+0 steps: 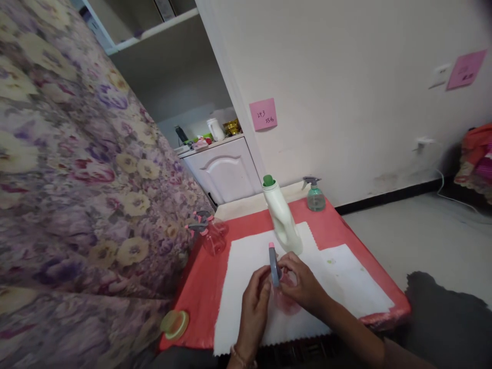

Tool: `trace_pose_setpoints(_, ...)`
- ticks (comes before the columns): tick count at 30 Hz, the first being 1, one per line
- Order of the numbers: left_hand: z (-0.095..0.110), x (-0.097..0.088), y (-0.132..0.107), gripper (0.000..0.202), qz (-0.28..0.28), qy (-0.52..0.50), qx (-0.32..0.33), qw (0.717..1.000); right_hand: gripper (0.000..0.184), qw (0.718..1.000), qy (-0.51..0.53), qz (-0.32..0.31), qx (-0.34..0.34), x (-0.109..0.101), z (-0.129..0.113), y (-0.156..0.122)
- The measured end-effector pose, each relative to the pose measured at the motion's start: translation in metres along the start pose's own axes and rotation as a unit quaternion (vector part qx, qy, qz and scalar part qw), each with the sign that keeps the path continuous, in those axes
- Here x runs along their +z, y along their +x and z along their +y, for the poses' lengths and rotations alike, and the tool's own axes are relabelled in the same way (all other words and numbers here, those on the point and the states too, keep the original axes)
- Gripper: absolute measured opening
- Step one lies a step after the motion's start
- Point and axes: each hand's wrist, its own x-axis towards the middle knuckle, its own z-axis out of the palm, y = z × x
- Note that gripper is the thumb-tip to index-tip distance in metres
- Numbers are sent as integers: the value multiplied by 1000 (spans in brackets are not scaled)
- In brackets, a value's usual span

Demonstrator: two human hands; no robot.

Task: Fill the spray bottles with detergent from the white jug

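Observation:
A clear pink spray bottle (286, 305) with a grey trigger head and pink nozzle stands at the near middle of the white cloth (238, 287). My right hand (303, 284) is closed around its neck, just below the head. From the other side, my left hand (255, 302) curls its fingers against the neck and head; part of its grip is hidden. Behind them, a tall pale bottle (282, 215) with a green stopper in its mouth appears tilted in the view.
Pink spray bottles (213, 242) stand at the table's left edge. A green spray bottle (315, 199) is at the back right. A round yellow-green container (177, 325) lies at the front left. A white sheet (353, 282) covers the right side. A floral curtain (96, 179) hangs left.

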Motion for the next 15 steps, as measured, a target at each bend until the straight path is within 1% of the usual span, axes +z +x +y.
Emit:
trace_pose_setpoints(2, 9, -2, 3, 27, 36, 15, 2, 999, 31, 1000, -24, 4, -10, 1, -1, 0)
trace_pose_setpoints(3, 13, -3, 5, 27, 43, 16, -1, 999, 31, 999, -33, 6, -11, 1, -1, 0)
trace_pose_setpoints(4, 17, -3, 8, 27, 40, 13, -6, 999, 30, 999, -39, 8, -10, 1, -1, 0)
trace_pose_setpoints(6, 22, -2, 14, 28, 15, -2, -21, 1000, 28, 999, -38, 10, -4, 2, 0, 0)
trace_pose_setpoints(9, 24, 0, 22, 28, -20, -25, -43, 999, 23, 1000, -10, 7, 12, 0, 3, 1)
trace_pose_setpoints(12, 25, 2, 26, 29, -32, -49, -61, 996, 17, 999, 29, -6, 29, -3, 4, 2)
trace_pose_setpoints(15, 28, 4, 27, 28, -26, -63, -74, 995, 11, 997, 58, -17, 39, -5, 5, 3)
